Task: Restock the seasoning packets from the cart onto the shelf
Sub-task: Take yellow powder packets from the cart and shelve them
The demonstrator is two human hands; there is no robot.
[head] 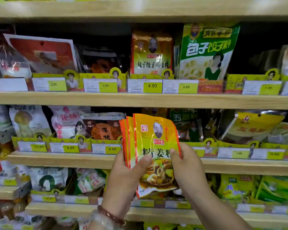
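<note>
Shelf [140,101] backdrop, seasoning packets [154,146] in hands.

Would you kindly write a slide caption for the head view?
Both hands, left and right, hold a fan of orange packets before stocked wooden shelves.

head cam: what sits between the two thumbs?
Only the front yellow seasoning packet of the held stack: its printed face spans the gap between left thumb and right thumb.

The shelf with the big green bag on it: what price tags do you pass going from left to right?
Readable tags along that shelf's edge: 2.00 tag → 4.50 tag → 4.00 tag → 3.00 tag. The tags at either end are too blurred to read. The green bag stands above the 3.00 tag.
</note>
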